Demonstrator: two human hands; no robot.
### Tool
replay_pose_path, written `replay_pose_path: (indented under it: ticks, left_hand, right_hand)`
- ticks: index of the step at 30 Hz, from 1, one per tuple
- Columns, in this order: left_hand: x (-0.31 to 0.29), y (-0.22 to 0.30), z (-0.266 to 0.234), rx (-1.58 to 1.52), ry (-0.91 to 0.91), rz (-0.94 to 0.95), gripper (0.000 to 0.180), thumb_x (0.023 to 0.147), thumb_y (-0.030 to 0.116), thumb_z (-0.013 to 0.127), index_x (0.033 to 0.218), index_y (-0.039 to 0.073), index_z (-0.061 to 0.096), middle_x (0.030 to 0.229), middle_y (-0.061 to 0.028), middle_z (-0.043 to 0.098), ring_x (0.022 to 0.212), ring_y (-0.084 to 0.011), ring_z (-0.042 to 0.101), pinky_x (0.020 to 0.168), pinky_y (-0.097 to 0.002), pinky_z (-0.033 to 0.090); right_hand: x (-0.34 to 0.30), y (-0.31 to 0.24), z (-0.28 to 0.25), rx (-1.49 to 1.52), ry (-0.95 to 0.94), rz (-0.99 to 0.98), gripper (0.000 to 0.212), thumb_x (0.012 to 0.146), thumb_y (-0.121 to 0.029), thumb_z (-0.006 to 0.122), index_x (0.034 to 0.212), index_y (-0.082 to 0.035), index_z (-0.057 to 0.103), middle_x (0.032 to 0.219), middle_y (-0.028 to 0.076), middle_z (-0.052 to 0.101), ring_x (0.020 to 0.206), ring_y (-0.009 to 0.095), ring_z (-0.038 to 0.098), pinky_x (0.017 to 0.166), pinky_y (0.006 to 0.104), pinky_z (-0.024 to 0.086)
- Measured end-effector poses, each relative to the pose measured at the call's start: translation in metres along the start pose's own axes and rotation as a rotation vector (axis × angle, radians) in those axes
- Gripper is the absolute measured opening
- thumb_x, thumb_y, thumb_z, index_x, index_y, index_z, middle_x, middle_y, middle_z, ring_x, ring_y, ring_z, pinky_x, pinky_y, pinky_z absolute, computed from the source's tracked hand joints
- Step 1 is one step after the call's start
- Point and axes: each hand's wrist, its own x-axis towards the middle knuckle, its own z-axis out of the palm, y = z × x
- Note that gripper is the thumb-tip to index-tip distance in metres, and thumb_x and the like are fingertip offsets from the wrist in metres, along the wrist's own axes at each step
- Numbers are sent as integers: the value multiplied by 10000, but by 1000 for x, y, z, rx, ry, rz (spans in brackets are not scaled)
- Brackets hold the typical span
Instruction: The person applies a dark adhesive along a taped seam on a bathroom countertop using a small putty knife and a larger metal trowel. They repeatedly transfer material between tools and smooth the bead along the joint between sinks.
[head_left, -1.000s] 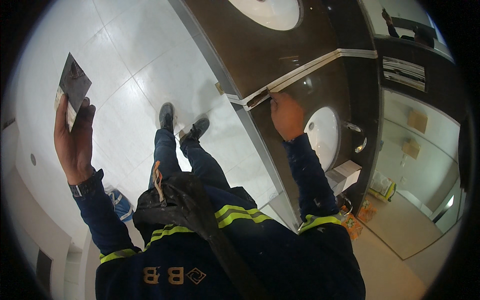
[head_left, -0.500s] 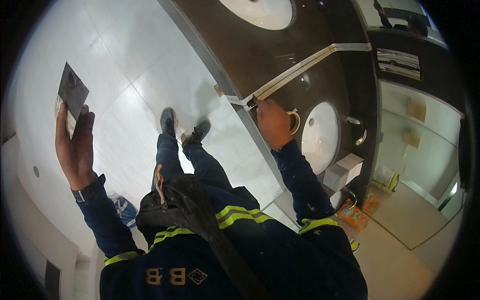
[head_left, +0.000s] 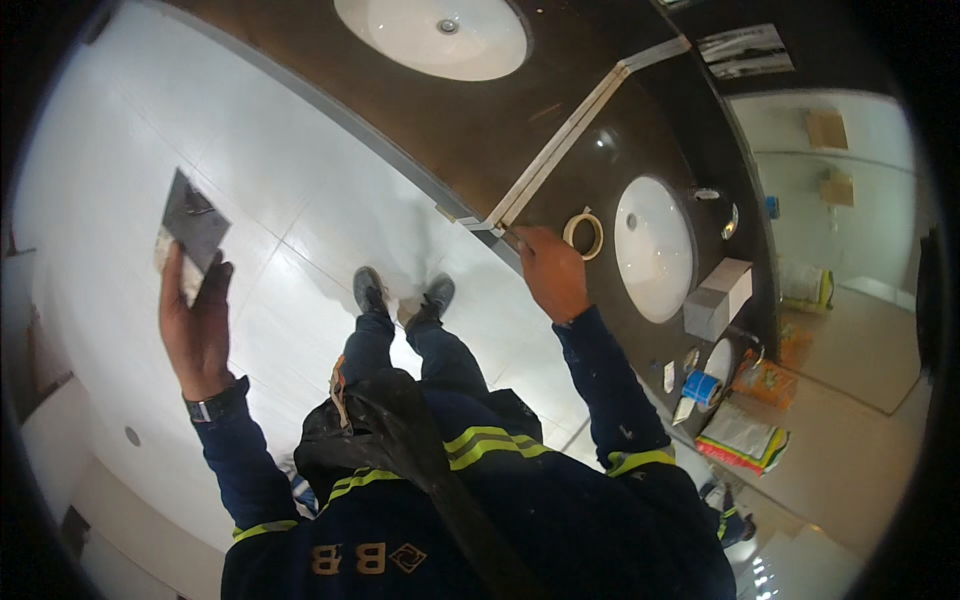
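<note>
My left hand [head_left: 198,335] is closed around a putty knife [head_left: 195,222], held up over the floor. Its broad grey blade carries a dab of dark paste. At the front edge of the dark countertop [head_left: 400,110], my right hand [head_left: 553,275] has its fingers closed, with a small dark tip showing at the fingertips; the rest is hidden. Those fingertips are by the near end of a seam [head_left: 560,150] between two strips of pale masking tape. A roll of masking tape [head_left: 599,238] lies on the counter just beyond my right hand.
White basins [head_left: 652,255] are set into the counter, one with a faucet [head_left: 730,222] behind it. Farther right stand a grey-white box [head_left: 715,300], a blue-labelled can [head_left: 702,388] and a colourful bag [head_left: 742,440]. A mirror [head_left: 840,260] runs behind. White tiles [head_left: 300,300] cover the floor.
The view has shifted, bringing more of the counter's right-hand end into sight. My right hand stays at the counter's front edge by the seam. My left hand still holds the putty knife up.
</note>
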Motion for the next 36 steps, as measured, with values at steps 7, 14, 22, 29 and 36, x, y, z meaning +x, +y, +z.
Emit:
replay_pose_path:
  ticks: [7,14,22,29,36]
  left_hand:
    - [-1,98,81,-564,-384,-323,396,973,159,556,1340,33,477,1252,-103,564,1149,-215,562,905,-390,526]
    - [-69,165,154,-761,-849,-574,336,988,247,529,1292,105,518,1195,-21,631,1058,-178,616,845,-376,513]
    - [-116,187,161,-659,-1210,-547,343,994,211,521,1313,89,500,1207,-59,617,1078,-188,605,851,-396,505]
    - [-104,182,155,-536,-1316,-649,227,956,116,594,1177,68,588,1103,-27,637,1030,-140,609,896,-325,483]
    - [-37,180,171,-195,-1533,-481,279,947,170,629,1188,36,588,1043,-11,640,982,-111,599,868,-271,467]
  right_hand:
    - [-28,-57,-89,936,132,600,324,993,-194,480,1209,9,610,958,128,670,811,195,635,687,318,478]
    - [-78,-121,-137,1547,556,263,375,994,-131,486,1340,12,511,1176,145,619,1054,225,600,851,338,480]
    - [-154,-122,-168,906,478,263,402,886,-35,609,1287,-45,591,1285,161,576,1183,234,553,995,324,426]
    - [-207,-133,-193,472,520,496,430,826,34,622,1223,-127,652,1276,166,538,1032,286,606,866,359,511]
    - [-149,-176,-224,52,359,364,425,765,48,637,1150,-129,672,1253,154,539,1054,334,575,896,400,504]
